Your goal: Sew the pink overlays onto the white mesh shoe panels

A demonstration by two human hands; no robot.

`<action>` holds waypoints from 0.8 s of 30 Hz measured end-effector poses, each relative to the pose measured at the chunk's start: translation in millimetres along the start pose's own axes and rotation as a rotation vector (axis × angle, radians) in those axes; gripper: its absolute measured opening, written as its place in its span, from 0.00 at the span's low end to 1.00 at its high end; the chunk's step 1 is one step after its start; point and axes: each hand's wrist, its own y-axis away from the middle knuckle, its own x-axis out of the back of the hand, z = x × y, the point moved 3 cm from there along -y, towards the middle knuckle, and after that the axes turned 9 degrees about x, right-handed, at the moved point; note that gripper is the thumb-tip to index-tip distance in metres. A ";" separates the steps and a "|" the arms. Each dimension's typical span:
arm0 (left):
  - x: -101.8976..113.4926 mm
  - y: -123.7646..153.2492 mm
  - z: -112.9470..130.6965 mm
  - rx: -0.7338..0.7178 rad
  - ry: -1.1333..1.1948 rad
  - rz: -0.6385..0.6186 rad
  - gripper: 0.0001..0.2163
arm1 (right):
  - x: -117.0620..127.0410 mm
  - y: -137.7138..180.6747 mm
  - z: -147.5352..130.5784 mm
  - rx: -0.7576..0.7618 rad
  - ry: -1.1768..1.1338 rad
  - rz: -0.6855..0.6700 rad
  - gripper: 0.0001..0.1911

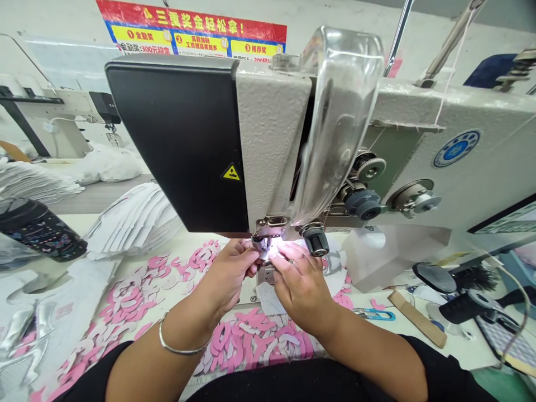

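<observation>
left fingers (250, 255) pinch white fabric (266, 256) beneath the sewing machine (272, 123); right fingers (294, 258) rest on the fabric.

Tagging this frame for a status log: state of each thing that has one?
Left hand: thumb and fingers close together near needle area, hold unclear in glare
Right hand: palm down, fingers extended toward needle area
Work light: lit
White mesh piece: partly covered by right hand
Pink pieces: loose, overlapping
White stack: fanned out
Blue-handled snips: lying down
</observation>
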 end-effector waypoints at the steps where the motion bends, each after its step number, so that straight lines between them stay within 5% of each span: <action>1: 0.0 0.0 0.3 -0.005 0.001 0.001 0.06 | -0.3 0.2 0.4 0.002 -0.001 0.002 0.19; 9: 1.9 -3.9 -0.8 -0.013 -0.009 -0.060 0.06 | 0.1 -2.4 1.7 0.005 0.015 -0.020 0.17; 24: 9.4 9.0 -8.5 -0.018 -0.010 0.026 0.06 | 2.0 -5.1 8.4 -0.021 -0.022 -0.026 0.14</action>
